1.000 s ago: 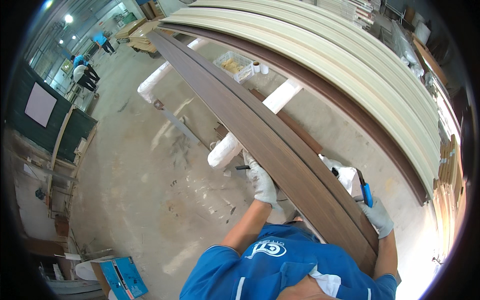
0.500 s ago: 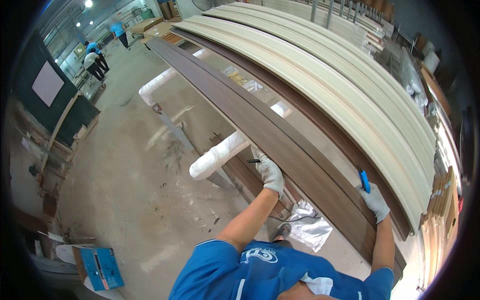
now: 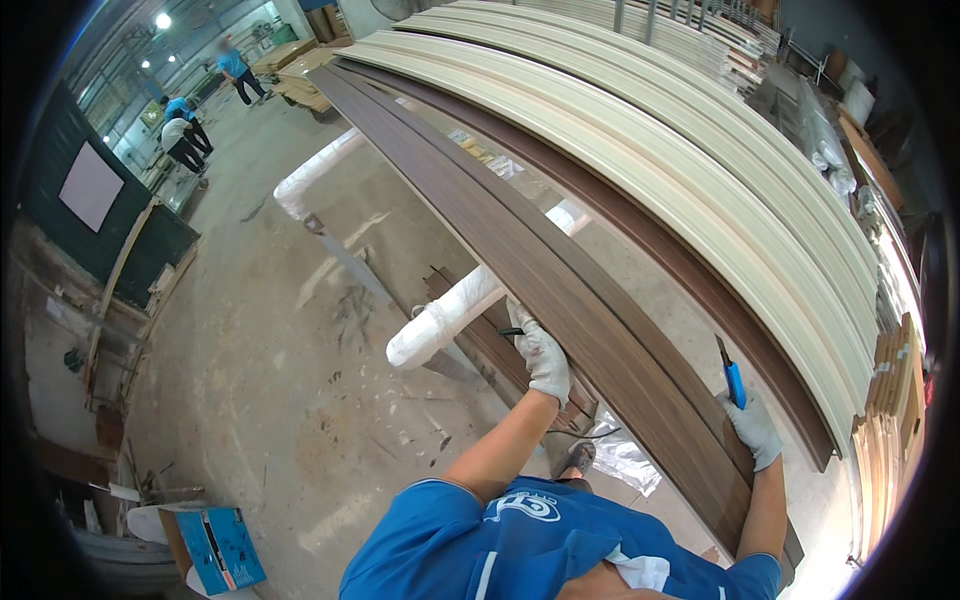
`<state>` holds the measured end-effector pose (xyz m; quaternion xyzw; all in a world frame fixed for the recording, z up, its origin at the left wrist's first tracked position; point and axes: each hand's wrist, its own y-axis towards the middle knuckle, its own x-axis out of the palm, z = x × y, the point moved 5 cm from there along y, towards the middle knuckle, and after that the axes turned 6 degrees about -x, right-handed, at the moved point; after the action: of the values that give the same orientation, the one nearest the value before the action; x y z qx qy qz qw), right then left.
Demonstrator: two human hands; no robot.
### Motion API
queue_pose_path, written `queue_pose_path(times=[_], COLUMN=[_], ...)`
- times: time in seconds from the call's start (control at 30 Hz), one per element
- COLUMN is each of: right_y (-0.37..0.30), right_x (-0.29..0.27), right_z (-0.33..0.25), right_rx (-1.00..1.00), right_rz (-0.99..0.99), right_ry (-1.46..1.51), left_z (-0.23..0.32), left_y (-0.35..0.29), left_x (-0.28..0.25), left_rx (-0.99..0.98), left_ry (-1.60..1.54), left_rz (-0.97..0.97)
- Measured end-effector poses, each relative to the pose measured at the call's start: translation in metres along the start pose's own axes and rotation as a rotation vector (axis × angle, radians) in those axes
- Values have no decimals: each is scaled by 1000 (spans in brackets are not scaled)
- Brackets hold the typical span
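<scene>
A long brown wood-grain panel (image 3: 560,300) with a groove along its length slants from the upper left to the lower right in front of me. My left hand (image 3: 543,362), in a pale work glove, grips its near edge; some fingers are hidden beneath. A short black pen-like stick (image 3: 511,331) pokes out of that hand. On the panel's far edge is my right hand (image 3: 755,432), also gloved, closed round a blue utility knife (image 3: 735,384) whose blade points up and away. Whether the right fingers also grip the panel, I cannot tell.
White-wrapped rack arms (image 3: 440,325) lie under the panel. Beyond it are a dark brown panel (image 3: 640,270) and several cream panels (image 3: 700,210). Crumpled silvery film (image 3: 625,462) lies by my foot. A blue box (image 3: 220,550) stands lower left; several people work far off.
The panel's far end has swung right, closer to the dark brown panel behind it. My right hand has shifted slightly downward, and the knife's blade now shows more clearly.
</scene>
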<state>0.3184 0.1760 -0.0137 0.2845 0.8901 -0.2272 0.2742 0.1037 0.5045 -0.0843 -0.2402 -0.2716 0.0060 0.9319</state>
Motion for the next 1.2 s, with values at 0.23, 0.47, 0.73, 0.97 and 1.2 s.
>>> queue_pose_path(times=[0.23,0.47,0.73,0.97,1.2], right_y=[24,81,49,48,65], right_x=[-11,-23,-58,-162,-189], right_z=[-3,-16,-80,-35,-10], right_rx=[6,-89,-293,-159,-172], right_rz=[2,0,299,602,663], right_ry=[-72,7,-290,-339,-276], left_z=[-10,-12,9,139,252], left_y=[4,42,49,-51,-143], left_x=[16,49,19,-19,61], left_rx=[38,-36,235,223,184], left_ry=[-77,-152,278,242,-320], left_rz=[-39,-64,-143,-660,-1553])
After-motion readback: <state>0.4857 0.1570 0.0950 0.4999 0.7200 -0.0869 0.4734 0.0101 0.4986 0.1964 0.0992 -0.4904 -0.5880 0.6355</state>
